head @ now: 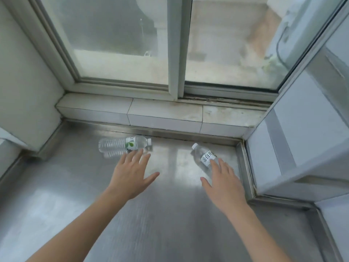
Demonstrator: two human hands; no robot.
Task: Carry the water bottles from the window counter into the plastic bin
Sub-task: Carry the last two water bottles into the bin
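Two clear water bottles lie on their sides on the steel window counter (pixel 75 186). The left bottle (pixel 122 144) has a white and green label and its cap points right. The right bottle (pixel 204 157) has a white label and its cap points to the far left. My left hand (pixel 132 176) is spread just in front of the left bottle, fingertips almost at its label. My right hand (pixel 224 184) is spread over the near end of the right bottle, fingertips at its label. Neither hand holds anything. No plastic bin is in view.
A tiled sill (pixel 160 112) and a sliding window (pixel 175 44) rise behind the counter. A white wall (pixel 24 82) closes the left side. A pale panel (pixel 302 138) and a raised steel rim (pixel 245 167) bound the right.
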